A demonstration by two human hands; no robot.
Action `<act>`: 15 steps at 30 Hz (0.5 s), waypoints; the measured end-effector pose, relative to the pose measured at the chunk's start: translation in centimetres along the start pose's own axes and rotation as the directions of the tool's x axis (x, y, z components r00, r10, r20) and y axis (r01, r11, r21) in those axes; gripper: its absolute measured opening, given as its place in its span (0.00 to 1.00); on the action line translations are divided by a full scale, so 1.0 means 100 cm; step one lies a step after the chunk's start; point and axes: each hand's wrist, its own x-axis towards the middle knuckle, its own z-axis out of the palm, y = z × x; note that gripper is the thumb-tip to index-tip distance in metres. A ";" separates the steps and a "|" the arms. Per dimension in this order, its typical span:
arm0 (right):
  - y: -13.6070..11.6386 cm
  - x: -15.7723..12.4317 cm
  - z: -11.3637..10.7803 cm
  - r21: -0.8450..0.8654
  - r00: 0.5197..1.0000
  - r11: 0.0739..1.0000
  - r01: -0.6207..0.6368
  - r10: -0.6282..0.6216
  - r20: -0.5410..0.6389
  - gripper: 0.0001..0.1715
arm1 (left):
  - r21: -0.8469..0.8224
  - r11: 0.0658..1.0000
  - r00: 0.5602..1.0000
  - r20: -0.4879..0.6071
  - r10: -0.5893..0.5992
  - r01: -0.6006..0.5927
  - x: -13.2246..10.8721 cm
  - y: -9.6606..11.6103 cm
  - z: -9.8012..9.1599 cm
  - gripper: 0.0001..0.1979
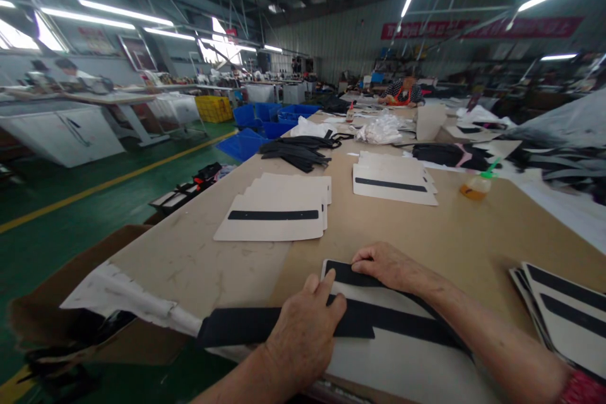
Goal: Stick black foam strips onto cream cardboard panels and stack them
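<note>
A pale panel point(379, 363) lies at the table's near edge, with one black strip point(409, 326) across its middle. Along its far edge runs a second black strip point(343, 273), which curves up and away under my right forearm. My right hand point(388, 265) pinches this strip near its left end, thumb and fingertips together. My left hand point(305, 331) rests over the panel's left side, index finger on the strip's end and thumb spread apart from it. Beneath my left palm lie loose black strips point(241, 326), sticking out to the left over the table edge.
Pale panels with black strips sit in stacks ahead-left point(272, 230), ahead-right point(392, 194) and at far right point(568, 315). Beyond are a bundle of black strips point(300, 150) and a green-tipped bottle of amber liquid point(476, 187). A cardboard box point(89, 252) stands left below the table.
</note>
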 end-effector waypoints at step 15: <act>-0.006 0.002 -0.001 -0.029 1.000 1.000 -0.007 0.007 0.018 0.14 | -0.040 0.999 0.999 0.026 -0.030 0.031 0.001 -0.001 -0.001 0.25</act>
